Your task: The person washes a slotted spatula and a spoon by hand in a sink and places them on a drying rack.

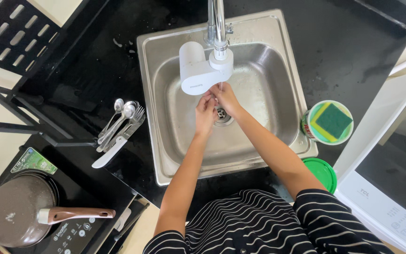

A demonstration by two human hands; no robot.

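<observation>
We've got both hands, left [206, 115] and right [225, 98], empty and loosely rubbing together under the white-filtered chrome tap [206, 70], over the square steel sink [287, 117] so water drains.

Left hand [206, 114]: I see it over the drain, fingertips meeting the right hand.
Right hand [226, 98]: under the thin water stream [220, 86], fingers curled together.

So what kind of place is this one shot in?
Most likely a small home kitchen: a steel sink set in a black counter, cutlery beside it, and a pan on a cooktop.
</observation>
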